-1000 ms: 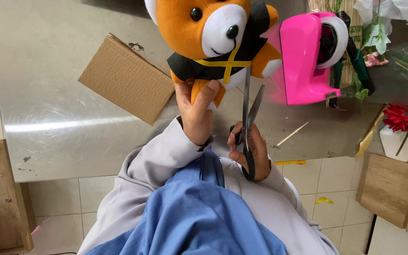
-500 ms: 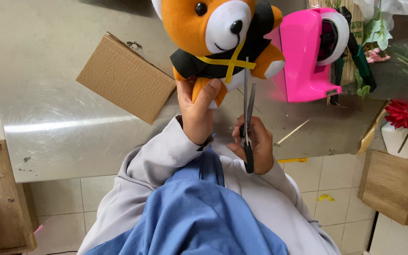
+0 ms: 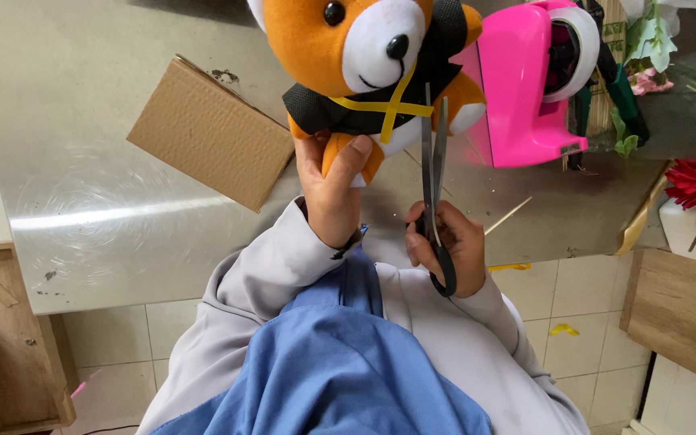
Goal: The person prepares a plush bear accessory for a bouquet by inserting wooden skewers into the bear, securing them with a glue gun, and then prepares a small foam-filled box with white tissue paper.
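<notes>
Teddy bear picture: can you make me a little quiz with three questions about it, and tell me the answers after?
1. True or false: the left hand holds the orange teddy bear from below.
2. What does the right hand hold? A) a pencil B) scissors C) a spoon
3. Fill in: the yellow ribbon crosses over the bear's ____ vest.

Key
1. True. The fingers wrap the bear's lower body.
2. B. The scissors point up, their blades by the ribbon.
3. Black. The pink tape dispenser and the cardboard piece lie on the metal table nearby.
</notes>
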